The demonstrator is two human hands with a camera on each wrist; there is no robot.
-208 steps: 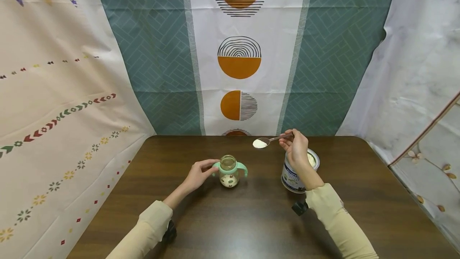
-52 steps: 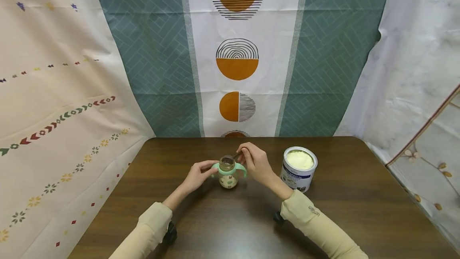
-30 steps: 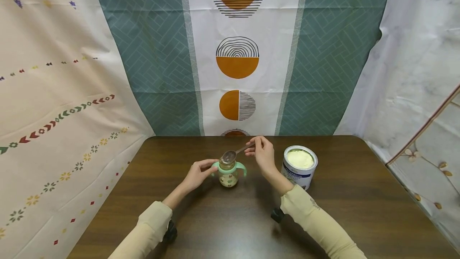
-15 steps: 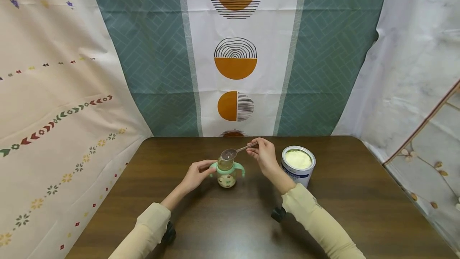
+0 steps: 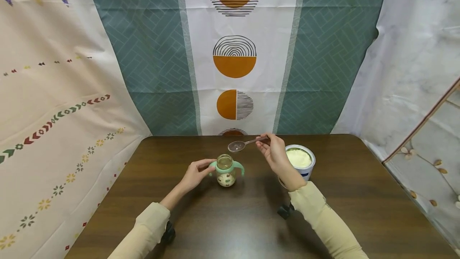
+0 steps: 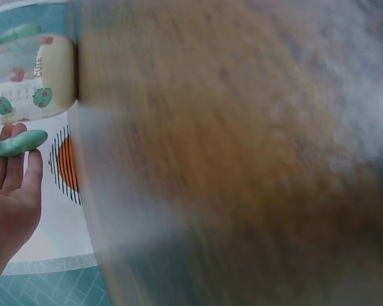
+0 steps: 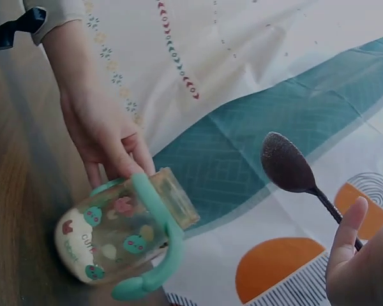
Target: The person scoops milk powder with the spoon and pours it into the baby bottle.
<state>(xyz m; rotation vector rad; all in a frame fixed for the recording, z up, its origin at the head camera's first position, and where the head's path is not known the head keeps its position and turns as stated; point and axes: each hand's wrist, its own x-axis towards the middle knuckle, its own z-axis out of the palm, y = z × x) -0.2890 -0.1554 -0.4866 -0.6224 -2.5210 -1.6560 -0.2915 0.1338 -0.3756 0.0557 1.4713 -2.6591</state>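
A baby bottle (image 5: 226,176) with a mint-green two-handled collar stands uncapped on the table, pale powder in its lower part. My left hand (image 5: 194,175) grips its left handle; in the left wrist view the fingers (image 6: 14,169) lie around that green handle. My right hand (image 5: 274,153) pinches the handle of a clear spoon (image 5: 236,146), whose bowl is raised behind and right of the bottle mouth, with only traces of powder on it. In the right wrist view the spoon (image 7: 287,162) is well apart from the bottle (image 7: 115,236).
An open tin (image 5: 301,161) filled with pale powder stands right of the bottle, partly hidden by my right hand and forearm. The brown wooden table (image 5: 230,223) ends at a patterned curtain (image 5: 235,71) behind; more cloth hangs at both sides.
Earlier the spoon carried a heap of white powder near the tin, then tipped at the bottle mouth. Now it has lifted off, nearly bare, moving right and up. The left hand stays on the handle.
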